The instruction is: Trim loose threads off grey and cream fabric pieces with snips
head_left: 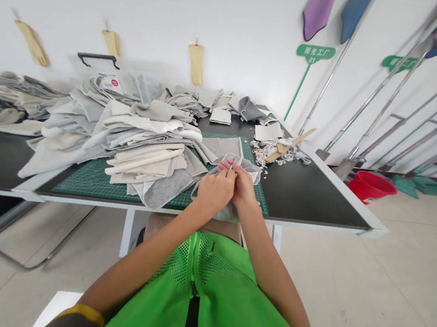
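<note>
Two bare hands (227, 188), one green cutting mat (96, 183), one red bucket (371, 185).
Three yellow gloves (195, 64) hung in a row, four green signs (315, 52) stood to their right (the grey cloth pieces (147, 123) lay too heaped to count).

On the black worktop (310, 193), large stacks of grey and cream cloth (147, 139), and just beside them a heap of small scraps (270, 151) with wooden strips (288, 146). Along the white wall, hanging yellow gloves (195, 64), leaning long-handled mops (386, 94), and on the floor, one red bucket (371, 186).
</note>
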The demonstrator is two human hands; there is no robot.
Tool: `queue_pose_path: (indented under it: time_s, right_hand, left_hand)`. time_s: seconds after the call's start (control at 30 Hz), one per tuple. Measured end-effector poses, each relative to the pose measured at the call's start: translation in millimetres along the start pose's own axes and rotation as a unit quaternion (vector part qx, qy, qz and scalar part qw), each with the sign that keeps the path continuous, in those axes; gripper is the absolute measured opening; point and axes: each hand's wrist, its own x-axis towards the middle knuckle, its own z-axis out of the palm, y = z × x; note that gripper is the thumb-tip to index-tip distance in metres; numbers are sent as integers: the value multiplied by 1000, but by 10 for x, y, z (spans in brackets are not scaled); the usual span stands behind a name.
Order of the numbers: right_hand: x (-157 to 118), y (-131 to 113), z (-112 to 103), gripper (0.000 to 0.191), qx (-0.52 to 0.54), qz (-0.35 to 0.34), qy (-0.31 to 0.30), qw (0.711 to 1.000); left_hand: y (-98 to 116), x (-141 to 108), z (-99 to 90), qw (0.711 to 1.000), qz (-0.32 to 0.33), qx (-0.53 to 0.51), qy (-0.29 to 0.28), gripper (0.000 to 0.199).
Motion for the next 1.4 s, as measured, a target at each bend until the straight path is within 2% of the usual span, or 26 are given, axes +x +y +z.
queue_pose_path:
  time_s: [0.17, 0.27, 0.37, 0.43, 0.57, 0.7, 0.87, 1.07, 1.4]
  right_hand:
    - [60, -17, 39, 14, 53, -29, -6, 998]
    - [88, -10, 36, 16, 65, -30, -13, 997]
    - [122, 2, 43, 18, 72, -42, -10, 996]
    - [130, -5, 58, 21, 54, -45, 3, 998]
    - [101, -52, 86, 21, -42, -56, 63, 996]
    - [87, -80, 43, 22, -87, -80, 114, 986]
    - [121, -35, -83, 20, -56, -41, 103, 992]
    - [140, 8, -152, 8, -46, -32, 98, 994]
    - [110, 6, -136, 3, -47, -24, 80, 995]
  left_hand:
    - [-61, 15, -74, 995, -68, -64, 43, 37]
    - [-182, 125, -12, 989, -55, -131, 38, 28]
    - [-314, 295, 64, 973, -26, -231, -2, 22]
    - [-374, 386, 93, 966, -18, -257, -5, 19]
    - [-362, 421, 127, 987, 2, -156, 48, 18]
    - [-239, 341, 221, 996, 25, -72, 36, 23]
    - [-186, 272, 373, 996, 32, -70, 41, 26]
    - [-218, 219, 497, 994, 50, -62, 73, 30]
    - [-229, 172, 516, 996, 52, -39, 64, 34]
